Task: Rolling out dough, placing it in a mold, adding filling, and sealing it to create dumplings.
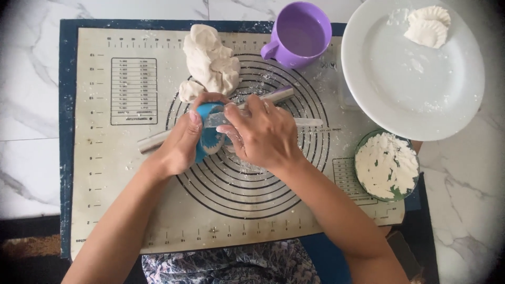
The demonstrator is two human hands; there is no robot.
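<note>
My left hand [181,142] grips a blue dumpling mould [208,138] with a bit of white dough in it. Over the mould's right side, my right hand [260,134] has its fingers pressed onto the dough. Both hands are above the ringed middle of a beige baking mat [105,173]. A metal rolling pin [279,95] lies across the mat under the hands. A lump of white dough [210,60] and a small dough piece [189,90] sit just beyond the hands.
A purple cup [300,34] holding liquid stands at the mat's far edge. At the far right, a white plate [410,79] holds two shaped dumplings [428,26]. A green bowl of flour [386,165] sits to the right. The mat lies on a marble counter [31,105].
</note>
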